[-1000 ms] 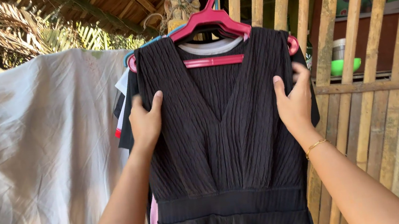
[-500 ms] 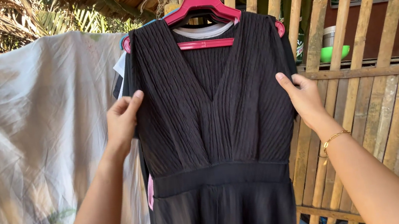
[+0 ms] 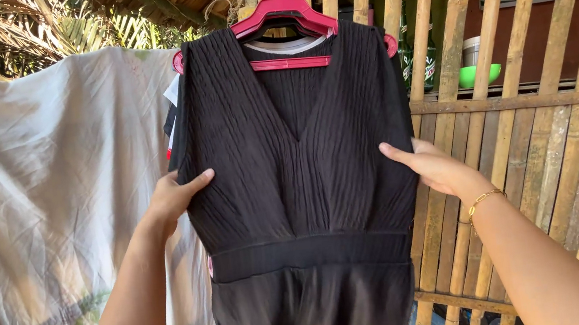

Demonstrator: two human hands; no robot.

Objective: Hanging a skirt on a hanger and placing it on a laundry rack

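A sleeveless black dress (image 3: 298,176) of ribbed, crinkled fabric, cut with a deep V neck and a flat stitched waistband, hangs on one red plastic hanger (image 3: 282,22) before a fence of pale bamboo slats (image 3: 557,154). Two hands flank its bodice: the left hand (image 3: 176,197) grips the left side seam, thumb laid across the front; the right hand (image 3: 429,163) pinches the right edge with fingers stretched flat, a thin gold bracelet (image 3: 484,198) on the wrist. A creased white sheet (image 3: 41,212) hangs to the left, and one green bowl (image 3: 479,75) sits behind the slats. Since half a second ago both hands have slid down from chest level towards the waist, and the skirt below now bunches inward.
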